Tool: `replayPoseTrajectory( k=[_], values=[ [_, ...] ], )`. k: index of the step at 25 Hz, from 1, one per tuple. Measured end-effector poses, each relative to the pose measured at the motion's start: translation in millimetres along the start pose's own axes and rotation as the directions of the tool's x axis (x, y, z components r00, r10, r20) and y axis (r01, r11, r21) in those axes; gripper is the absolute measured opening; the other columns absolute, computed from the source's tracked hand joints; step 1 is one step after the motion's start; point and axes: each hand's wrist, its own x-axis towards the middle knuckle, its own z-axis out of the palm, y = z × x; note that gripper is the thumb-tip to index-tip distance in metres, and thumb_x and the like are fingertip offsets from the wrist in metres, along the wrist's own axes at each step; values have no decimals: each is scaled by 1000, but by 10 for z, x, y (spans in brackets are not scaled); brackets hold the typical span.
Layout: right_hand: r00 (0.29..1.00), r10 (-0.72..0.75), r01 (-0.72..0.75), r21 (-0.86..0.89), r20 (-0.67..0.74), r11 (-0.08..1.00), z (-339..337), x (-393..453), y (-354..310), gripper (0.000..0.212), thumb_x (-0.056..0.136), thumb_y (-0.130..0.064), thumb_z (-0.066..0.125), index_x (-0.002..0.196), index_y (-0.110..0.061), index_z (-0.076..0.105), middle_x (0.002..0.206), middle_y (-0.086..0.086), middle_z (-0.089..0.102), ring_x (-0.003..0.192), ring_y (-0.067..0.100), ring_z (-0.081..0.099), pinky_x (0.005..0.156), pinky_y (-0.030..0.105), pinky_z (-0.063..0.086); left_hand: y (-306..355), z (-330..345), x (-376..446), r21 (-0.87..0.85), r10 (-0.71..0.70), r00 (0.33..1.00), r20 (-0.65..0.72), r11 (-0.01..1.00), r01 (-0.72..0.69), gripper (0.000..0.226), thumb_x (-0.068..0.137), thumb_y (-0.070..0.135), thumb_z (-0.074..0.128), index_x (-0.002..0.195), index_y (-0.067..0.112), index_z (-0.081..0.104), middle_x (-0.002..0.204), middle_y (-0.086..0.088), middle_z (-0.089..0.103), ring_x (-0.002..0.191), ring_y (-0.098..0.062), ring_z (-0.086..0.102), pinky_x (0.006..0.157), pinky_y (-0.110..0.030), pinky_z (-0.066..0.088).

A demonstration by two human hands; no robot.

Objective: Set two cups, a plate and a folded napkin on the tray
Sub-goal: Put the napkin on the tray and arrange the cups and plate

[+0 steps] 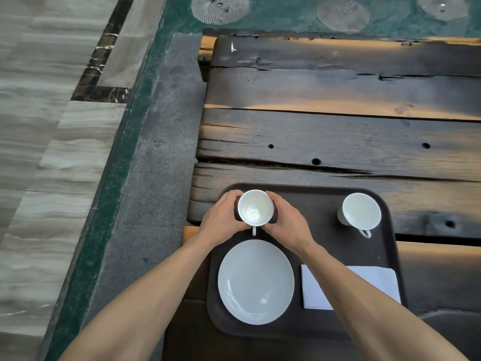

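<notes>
One cup [255, 208] is clasped between left hand [224, 217] and right hand [285, 222]; a second cup [361, 211], one plate [255, 281] and one napkin [374, 280] are counted on the tray [307, 190]

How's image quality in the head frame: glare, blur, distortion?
Head view: warm light streaks glare across the wooden table; small highlights inside the held cup and on the plate; the floor at left is smeared; wide-angle bends the tray edges; both hands, left hand and right hand, stay sharp.

dim, soft daylight | warm glare on table [338, 100] (far planks) | edges bowed
</notes>
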Motion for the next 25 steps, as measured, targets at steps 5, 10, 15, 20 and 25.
replayPoseTrajectory(
  k=[5, 10, 15, 20, 25],
  values=[
    [1000, 3, -3, 7, 3, 1000, -35, -11, 42, 73, 68, -35, 73, 128, -53, 35, 128, -27, 55, 115, 3, 54, 89, 33, 51, 30, 37, 7, -9, 8, 1000, 5, 1000, -7, 69, 63, 47, 85, 116, 45, 39, 125, 19, 53, 99, -4, 51, 74, -29, 44],
    [1000, -12, 12, 32, 6, 999, -15, -25, 25, 73, 69, -35, 72, 128, -54, 34, 122, -31, 54, 104, -5, 50, 82, 30, 50, 30, 43, 13, -1, 10, 1000, 10, 1000, -10, 69, 63, 48, 84, 115, 46, 39, 123, 20, 54, 101, -6, 54, 75, -33, 48],
    [1000, 5, -6, 50, 13, 999, 5, -12, 32, 69, 66, -40, 74, 123, -53, 37, 113, -35, 52, 98, -2, 54, 78, 29, 51, 22, 58, 47, 10, 16, 1000, 12, 1000, -16, 70, 64, 48, 84, 116, 45, 38, 123, 20, 54, 100, -7, 54, 75, -33, 49],
    [1000, 29, -30, 58, 5, 998, 11, -9, 32, 70, 66, -42, 75, 124, -53, 37, 115, -35, 52, 96, -3, 52, 77, 27, 47, -5, 89, 50, 3, 18, 1000, 3, 1000, -18, 69, 62, 50, 84, 114, 48, 38, 116, 26, 50, 98, -6, 54, 73, -33, 49],
    [998, 61, -61, 37, 5, 997, 22, -9, 31, 67, 66, -46, 75, 120, -54, 36, 115, -31, 56, 91, -2, 52, 74, 26, 44, -6, 98, 45, 7, 21, 1000, 0, 1000, -21, 70, 63, 50, 84, 115, 47, 37, 121, 21, 53, 99, -6, 54, 75, -35, 52]
  ],
)
